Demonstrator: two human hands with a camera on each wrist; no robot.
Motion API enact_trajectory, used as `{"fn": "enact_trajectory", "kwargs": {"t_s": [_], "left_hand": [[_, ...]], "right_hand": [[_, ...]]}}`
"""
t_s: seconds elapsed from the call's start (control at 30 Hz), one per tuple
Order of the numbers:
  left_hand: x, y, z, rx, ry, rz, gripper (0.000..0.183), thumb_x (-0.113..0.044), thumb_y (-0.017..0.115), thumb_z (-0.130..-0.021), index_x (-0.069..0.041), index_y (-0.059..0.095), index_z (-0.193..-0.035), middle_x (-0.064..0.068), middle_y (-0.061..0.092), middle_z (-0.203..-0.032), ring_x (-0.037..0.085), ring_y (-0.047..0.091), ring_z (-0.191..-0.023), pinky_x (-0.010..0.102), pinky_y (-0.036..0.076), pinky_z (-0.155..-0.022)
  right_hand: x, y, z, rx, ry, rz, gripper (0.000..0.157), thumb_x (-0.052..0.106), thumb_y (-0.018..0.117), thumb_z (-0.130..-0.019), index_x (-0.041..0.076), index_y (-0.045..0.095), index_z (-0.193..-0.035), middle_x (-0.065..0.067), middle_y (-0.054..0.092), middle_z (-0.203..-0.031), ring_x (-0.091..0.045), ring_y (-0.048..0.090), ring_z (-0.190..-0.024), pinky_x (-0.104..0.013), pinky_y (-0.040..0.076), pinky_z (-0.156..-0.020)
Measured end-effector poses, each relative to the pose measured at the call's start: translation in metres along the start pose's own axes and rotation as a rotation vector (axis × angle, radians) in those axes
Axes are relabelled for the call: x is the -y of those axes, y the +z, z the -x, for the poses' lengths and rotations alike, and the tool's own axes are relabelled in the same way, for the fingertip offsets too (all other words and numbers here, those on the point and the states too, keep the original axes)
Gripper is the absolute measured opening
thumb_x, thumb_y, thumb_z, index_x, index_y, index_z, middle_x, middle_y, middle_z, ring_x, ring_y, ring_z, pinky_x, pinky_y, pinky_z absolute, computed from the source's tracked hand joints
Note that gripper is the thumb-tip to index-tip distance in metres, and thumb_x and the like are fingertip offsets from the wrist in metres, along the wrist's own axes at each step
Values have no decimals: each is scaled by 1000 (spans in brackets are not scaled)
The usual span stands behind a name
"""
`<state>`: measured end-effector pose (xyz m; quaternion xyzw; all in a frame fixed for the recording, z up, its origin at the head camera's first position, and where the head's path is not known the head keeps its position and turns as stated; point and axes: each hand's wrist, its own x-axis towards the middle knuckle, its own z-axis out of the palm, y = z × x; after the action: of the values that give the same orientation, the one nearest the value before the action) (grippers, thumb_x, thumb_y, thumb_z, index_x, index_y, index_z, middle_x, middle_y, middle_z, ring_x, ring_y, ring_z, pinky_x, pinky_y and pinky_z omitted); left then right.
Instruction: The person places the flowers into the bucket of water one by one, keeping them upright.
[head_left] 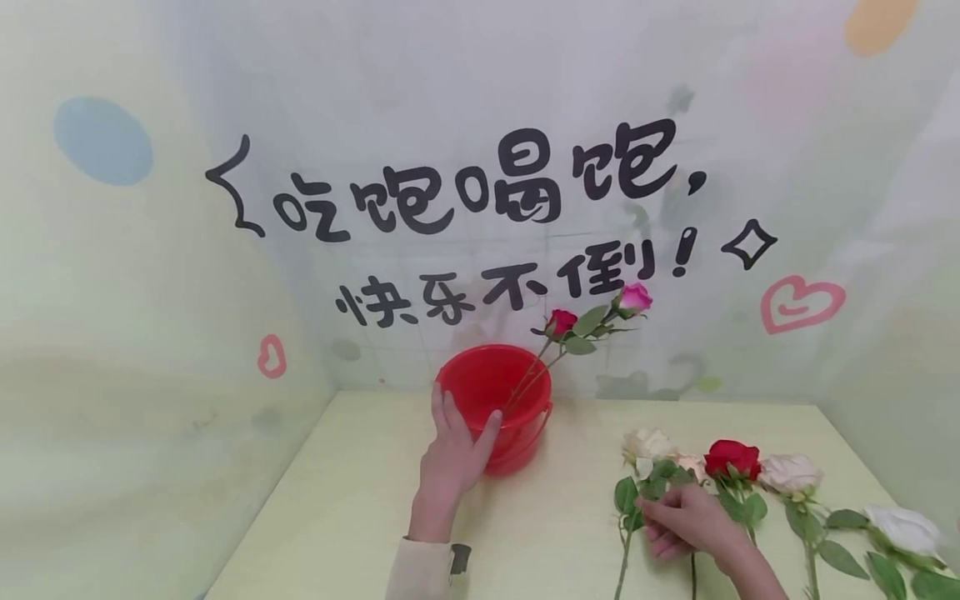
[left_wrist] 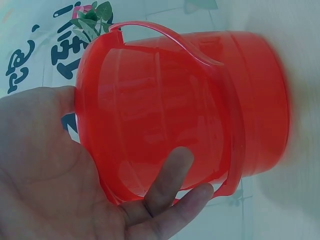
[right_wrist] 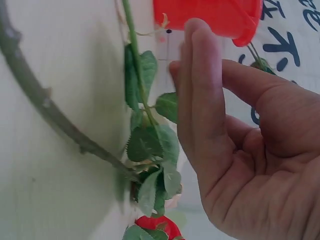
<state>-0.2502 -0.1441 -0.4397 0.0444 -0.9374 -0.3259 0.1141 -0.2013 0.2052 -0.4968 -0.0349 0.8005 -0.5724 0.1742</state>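
A pale yellow counter (head_left: 345, 508) carries an upright red bucket (head_left: 521, 450); to its right lie a cream rose (head_left: 647, 443), red rose (head_left: 732, 459), pinkish rose (head_left: 791, 473) and white rose (head_left: 905, 529).

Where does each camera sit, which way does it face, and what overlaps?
Head: on the head, facing forward and down at the red bucket, roses and lettered wall; left hand, right hand and beige sleeve show.
Left wrist: on that wrist, facing the bucket's outer side; left palm and some fingers show.
Right wrist: on that wrist, facing rose stems and leaves on the table; right palm and fingers show.
Shared: both wrist views show the bucket and wall lettering, turned sideways.
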Motion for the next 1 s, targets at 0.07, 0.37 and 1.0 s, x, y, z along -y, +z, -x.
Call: {"fn": "enact_trajectory", "kwargs": {"t_s": [0.07,0.37,1.0], "left_hand": [[0,-1,0,5,-3,4,109,-49,73,-94,-4,6,-167,22,45,-151,20,64,-70,45,65,-74],[-4,-2,0,18,3,4,108,-50,71,-95,-4,6,-167,23,42,-154,17,60,-61,41,64,-68],[-1,-3,2,9,1,8,109,-51,71,-95,-2,5,-167,24,37,-157,18,58,-58,39,62,-63]], "right_hand": [[-3,5,-1,-9,12,34,39,30,68,-104,-4,71,-86,-7,72,-72,-17,74,-62,-34,63,-59],[-15,18,-11,-40,19,35,30,19,73,-99,-3,67,-79,-9,71,-69,-20,75,-59,-34,63,-57],[-13,30,-11,-60,6,79,18,6,71,-95,-2,64,-81,-9,68,-68,-15,70,-56,-32,62,-55]]}}
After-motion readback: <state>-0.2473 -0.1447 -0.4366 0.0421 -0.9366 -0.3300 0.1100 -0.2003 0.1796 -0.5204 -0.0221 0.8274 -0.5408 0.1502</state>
